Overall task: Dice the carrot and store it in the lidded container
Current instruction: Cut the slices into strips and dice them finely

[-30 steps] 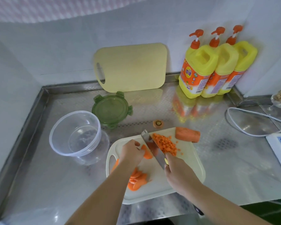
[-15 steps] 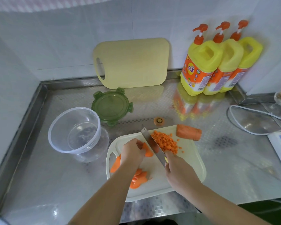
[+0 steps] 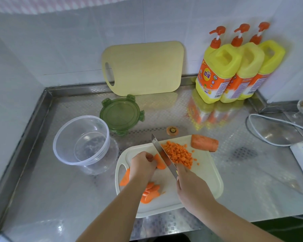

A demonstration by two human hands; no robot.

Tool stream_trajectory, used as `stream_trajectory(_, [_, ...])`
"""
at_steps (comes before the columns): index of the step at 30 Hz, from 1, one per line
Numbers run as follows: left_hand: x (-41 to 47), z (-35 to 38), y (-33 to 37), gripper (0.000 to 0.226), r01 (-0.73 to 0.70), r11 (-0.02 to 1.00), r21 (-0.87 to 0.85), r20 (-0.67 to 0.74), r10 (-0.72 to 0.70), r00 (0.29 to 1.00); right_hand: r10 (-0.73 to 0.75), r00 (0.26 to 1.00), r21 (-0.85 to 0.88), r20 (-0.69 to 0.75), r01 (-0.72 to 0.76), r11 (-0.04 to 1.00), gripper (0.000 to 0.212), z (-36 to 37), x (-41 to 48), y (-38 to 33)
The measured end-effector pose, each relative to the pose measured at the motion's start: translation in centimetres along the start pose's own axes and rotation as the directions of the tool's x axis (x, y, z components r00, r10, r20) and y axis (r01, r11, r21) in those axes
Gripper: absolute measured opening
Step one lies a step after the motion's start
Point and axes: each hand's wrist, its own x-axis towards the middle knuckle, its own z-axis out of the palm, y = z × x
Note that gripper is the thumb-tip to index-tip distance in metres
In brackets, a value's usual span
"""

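The left hand (image 3: 142, 165) curls its fingers round a carrot strip (image 3: 158, 161) and holds it down on the white cutting board (image 3: 215, 180), likely so it cannot slide. The right hand (image 3: 191, 187) is wrapped tight round the handle of the knife (image 3: 162, 154). The blade rests against the strip, with its tip pointing away from the person.

The diced carrot (image 3: 178, 153) sits in a heap on the right side of the blade, out of the way. 1 big carrot chunk (image 3: 204, 145) waits at the far edge of the board. More slices (image 3: 150, 193) lie by the left wrist.

The clear container (image 3: 59, 137) stands open just left of the board, with no carrot in it yet. Its green lid (image 3: 121, 114) lies flat beside it, ready for later.

3 yellow bottles (image 3: 217, 70) stand in the corner. Their orange labels show Chinese writing that I cannot read.
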Motion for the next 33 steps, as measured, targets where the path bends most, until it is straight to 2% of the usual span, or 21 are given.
stream_trajectory(13, [0.0, 0.1, 0.3, 0.008, -0.031, 0.997, 0.077, -0.016, 0.032, 0.999, 0.018, 0.999, -0.056, 0.035, -0.016, 0.998, 0.046, 1.0, -0.4, -1.3])
stream_trajectory(17, [0.0, 0.1, 0.2, 0.01, -0.029, 0.998, 0.054, -0.016, 0.029, 0.999, 0.028, 0.999, -0.087, 0.045, -0.024, 0.996, 0.052, 1.2, -0.5, -1.6])
stream_trajectory(25, [0.1, 0.0, 0.1, 0.009, -0.016, 0.998, 0.053, -0.003, 0.016, 1.0, 0.05, 0.998, -0.078, 0.04, -0.047, 0.996, 0.052, 1.4, -0.4, -1.8])
stream_trajectory(33, [0.5, 0.1, 0.0, 0.008, -0.015, 1.0, 0.025, 0.002, 0.015, 1.0, 0.088, 0.993, -0.175, 0.084, -0.072, 0.982, 0.055, 1.4, 0.1, -2.4])
